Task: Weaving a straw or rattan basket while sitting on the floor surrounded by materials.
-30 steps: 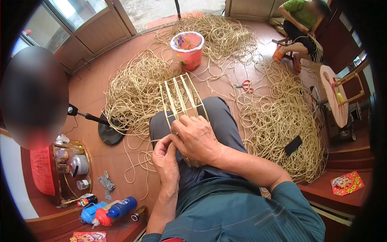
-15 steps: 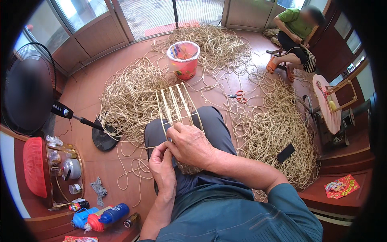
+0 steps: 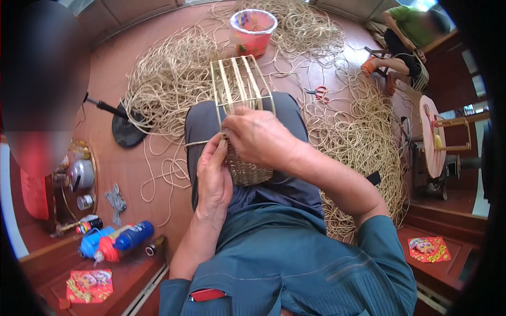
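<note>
On my lap rests a woven basket [image 3: 250, 167], its lower body closely woven from straw-coloured cord. An open frame [image 3: 238, 79] of pale slats and thin metal rods rises from it, pointing away from me. My left hand [image 3: 212, 171] pinches a cord [image 3: 196, 143] with thumb and forefinger at the basket's left edge; the cord trails off leftward over my thigh. Bent over the weaving, my right hand [image 3: 261, 134] has its fingers closed around the basket's frame, close to the left fingertips. Those right fingertips are partly hidden.
Heaps of loose cord [image 3: 174, 79] spread over the tiled floor, left, far and right [image 3: 363, 137]. Red-handled scissors [image 3: 320, 94] lie ahead, below a pink bucket [image 3: 254, 37]. A fan base [image 3: 129, 126] and bottles [image 3: 133, 235] stand left. At far right a person [image 3: 408, 47] sits handling cord.
My view has tilted downward, so the basket, bucket and cord heaps sit higher in the picture. More of the woven body shows below my right hand. Both hands stay at the basket's left edge.
</note>
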Motion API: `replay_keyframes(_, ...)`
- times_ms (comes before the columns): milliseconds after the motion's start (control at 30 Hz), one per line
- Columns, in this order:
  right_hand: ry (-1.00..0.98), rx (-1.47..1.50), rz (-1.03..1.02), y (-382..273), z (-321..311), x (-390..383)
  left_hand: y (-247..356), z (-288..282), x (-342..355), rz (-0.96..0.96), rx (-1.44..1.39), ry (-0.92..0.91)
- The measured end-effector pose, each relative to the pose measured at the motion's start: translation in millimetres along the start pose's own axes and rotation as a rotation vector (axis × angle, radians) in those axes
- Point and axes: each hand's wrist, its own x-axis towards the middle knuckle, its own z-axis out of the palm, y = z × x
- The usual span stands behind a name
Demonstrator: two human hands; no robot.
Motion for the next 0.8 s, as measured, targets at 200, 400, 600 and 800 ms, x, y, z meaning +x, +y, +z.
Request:
replay_keyframes(200, -0.262, 0.038, 0.068, 3, -26, 19, -1, 0, 2, -0.038, -0.209, -0.089)
replay_keyframes(400, -0.415, -0.076, -0.008, 10, -29, 30, -2, 1, 3, 0.001, -0.217, -0.119)
replay_keyframes(600, -0.419, 0.026, 0.0, 14, -39, 41, -1, 6, 0, 0.066, -0.146, -0.118)
replay_keyframes(800, -0.569, 0.041, 0.07, 15, -40, 55, 1, 11, -4, 0.202, 0.228, -0.005)
